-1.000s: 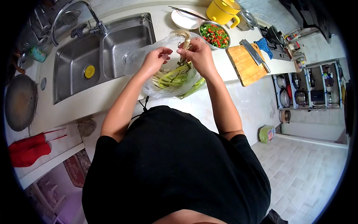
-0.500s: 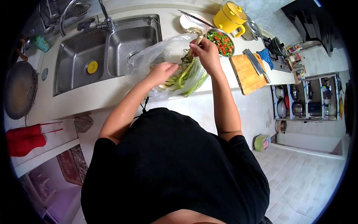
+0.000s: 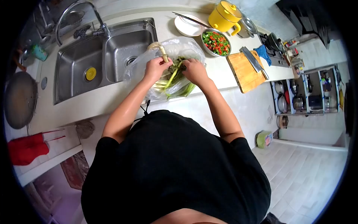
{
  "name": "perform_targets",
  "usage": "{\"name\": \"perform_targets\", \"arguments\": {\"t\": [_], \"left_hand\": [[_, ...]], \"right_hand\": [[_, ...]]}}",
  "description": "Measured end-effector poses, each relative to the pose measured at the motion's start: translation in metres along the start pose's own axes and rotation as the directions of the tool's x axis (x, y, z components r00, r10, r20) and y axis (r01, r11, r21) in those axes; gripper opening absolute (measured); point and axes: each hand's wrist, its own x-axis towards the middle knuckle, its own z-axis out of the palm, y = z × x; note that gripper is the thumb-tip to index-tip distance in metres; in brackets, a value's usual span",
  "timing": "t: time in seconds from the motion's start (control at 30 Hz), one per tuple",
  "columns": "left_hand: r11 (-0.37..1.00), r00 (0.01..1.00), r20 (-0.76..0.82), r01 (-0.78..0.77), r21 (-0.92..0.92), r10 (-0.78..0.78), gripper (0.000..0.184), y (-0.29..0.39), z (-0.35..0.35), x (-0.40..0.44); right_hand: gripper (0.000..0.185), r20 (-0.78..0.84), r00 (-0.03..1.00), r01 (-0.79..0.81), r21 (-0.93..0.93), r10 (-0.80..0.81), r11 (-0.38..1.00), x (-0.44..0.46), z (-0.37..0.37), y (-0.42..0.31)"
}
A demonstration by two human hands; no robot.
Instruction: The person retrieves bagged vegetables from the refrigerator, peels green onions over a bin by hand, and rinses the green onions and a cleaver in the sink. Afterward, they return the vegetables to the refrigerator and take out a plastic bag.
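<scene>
My left hand [image 3: 158, 70] is closed round the pale stalk of a scallion [image 3: 164, 55], whose stringy roots point up and to the left. Dark, wilted leaves from it lie between my two hands. Pinched on those leaves is my right hand [image 3: 195, 71], its fingertips partly hidden. Beneath both hands, a clear plastic bag [image 3: 135, 69] is spread open at the counter's front edge, with more green and yellowish stalks in it.
Left of the bag is a double steel sink [image 3: 105, 61] with a yellow drain plug [image 3: 90, 74]. To the right stand a bowl of chopped red and green peppers [image 3: 216, 43], a white plate [image 3: 186, 27], a yellow pot [image 3: 224, 16] and a cleaver [image 3: 251, 59] on a wooden board [image 3: 240, 76].
The scallion's root end has passed from my right hand to my left and moved left. My right hand has come down onto the leaves, and my left hand has closed.
</scene>
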Motion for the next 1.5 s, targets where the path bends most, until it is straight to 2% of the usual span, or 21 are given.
{"name": "perform_targets", "arguments": {"t": [0.03, 0.13, 0.17, 0.23, 0.37, 0.5, 0.57, 0.67, 0.7, 0.77, 0.8, 0.9, 0.93, 0.97, 1.0, 1.03, 1.07, 1.13, 1.17, 1.47, 1.5], "left_hand": [[0.999, 1.0, -0.004, -0.02, -0.041, 0.019, 0.014, 0.001, -0.002, -0.002], [0.977, 0.997, -0.021, -0.074, -0.198, 0.071, 0.012, 0.008, -0.012, -0.009], [0.987, 0.996, -0.017, -0.09, -0.131, 0.089, 0.012, 0.012, -0.017, -0.011], [0.992, 0.992, -0.005, -0.127, 0.004, 0.127, 0.012, 0.017, -0.029, -0.014], [0.969, 0.975, -0.033, -0.222, -0.105, 0.219, 0.011, 0.023, -0.047, -0.026], [0.964, 0.991, -0.074, -0.127, -0.233, 0.113, 0.011, 0.036, -0.076, -0.037], [0.977, 0.995, -0.067, -0.084, -0.198, 0.072, 0.012, 0.037, -0.081, -0.042], [0.989, 0.996, -0.034, -0.081, -0.123, 0.078, 0.012, 0.037, -0.084, -0.049], [0.987, 0.995, -0.019, -0.095, -0.13, 0.093, 0.011, 0.039, -0.081, -0.049], [0.982, 0.993, 0.013, -0.118, -0.149, 0.121, 0.011, 0.041, -0.075, -0.051], [0.982, 0.989, 0.017, -0.144, -0.122, 0.147, 0.011, 0.041, -0.073, -0.052], [0.976, 0.977, 0.004, -0.213, -0.048, 0.214, 0.011, 0.051, -0.075, -0.05], [0.976, 0.977, -0.02, -0.213, -0.034, 0.212, 0.011, 0.057, -0.08, -0.052], [0.978, 0.977, -0.044, -0.209, -0.02, 0.208, 0.011, 0.06, -0.085, -0.054], [0.974, 0.98, -0.059, -0.194, -0.12, 0.188, 0.011, 0.062, -0.089, -0.056], [0.965, 0.968, -0.055, -0.247, -0.089, 0.243, 0.012, 0.055, -0.098, -0.054], [0.971, 0.969, -0.105, -0.229, -0.071, 0.221, 0.012, 0.059, -0.105, -0.056], [0.973, 0.966, -0.16, -0.217, -0.074, 0.204, 0.013, 0.072, -0.115, -0.06], [0.97, 0.964, -0.168, -0.226, -0.095, 0.208, 0.013, 0.076, -0.119, -0.062], [0.964, 0.943, -0.224, -0.262, -0.048, 0.245, 0.013, 0.128, -0.131, -0.071], [0.963, 0.944, -0.205, -0.269, -0.029, 0.257, 0.013, 0.133, -0.132, -0.069]], "right_hand": [[0.02, 0.02, 1.0, 0.02, -0.204, -0.016, 0.979, -0.003, 0.01, 0.009], [0.016, 0.054, 0.998, -0.021, -0.354, 0.043, 0.935, -0.003, 0.006, 0.014], [0.015, 0.061, 0.997, -0.023, -0.389, 0.05, 0.921, -0.002, 0.007, 0.016], [0.014, 0.027, 0.999, -0.024, -0.389, 0.037, 0.921, 0.0, 0.013, 0.02], [0.015, 0.017, 0.998, -0.052, -0.39, 0.064, 0.919, 0.007, 0.011, 0.02], [0.015, 0.095, 0.981, -0.128, -0.331, 0.168, 0.935, 0.014, 0.011, 0.023], [0.015, 0.21, 0.948, -0.161, -0.325, 0.237, 0.932, 0.018, 0.004, 0.021], [0.016, 0.175, 0.964, -0.155, -0.251, 0.203, 0.955, 0.019, -0.014, 0.011], [0.016, 0.077, 0.995, -0.052, -0.127, 0.062, 0.991, 0.022, -0.011, 0.01], [0.018, -0.162, 0.97, 0.195, 0.085, -0.18, 0.977, 0.031, -0.003, 0.011], [0.023, -0.194, 0.929, 0.329, 0.046, -0.315, 0.943, 0.035, 0.0, 0.01], [0.026, 0.03, 0.986, 0.165, -0.151, -0.162, 0.975, 0.046, 0.021, 0.027], [0.028, 0.113, 0.986, 0.142, -0.161, -0.125, 0.977, 0.048, 0.023, 0.035], [0.029, 0.093, 0.99, 0.117, -0.166, -0.103, 0.979, 0.051, 0.023, 0.038], [0.03, 0.076, 0.994, 0.092, -0.169, -0.08, 0.981, 0.053, 0.024, 0.041], [0.031, 0.062, 0.997, 0.065, -0.171, -0.055, 0.983, 0.055, 0.025, 0.045], [0.032, 0.054, 0.998, -0.002, -0.181, 0.012, 0.984, 0.056, 0.025, 0.049], [0.028, 0.122, 0.99, -0.046, -0.144, 0.064, 0.989, 0.058, 0.011, 0.053], [0.026, 0.165, 0.984, -0.046, -0.137, 0.069, 0.989, 0.058, 0.009, 0.054], [0.023, 0.118, 0.991, -0.052, -0.122, 0.066, 0.991, 0.059, 0.013, 0.053], [0.023, -0.026, 1.0, 0.009, -0.137, -0.013, 0.991, 0.057, 0.021, 0.056]]}}
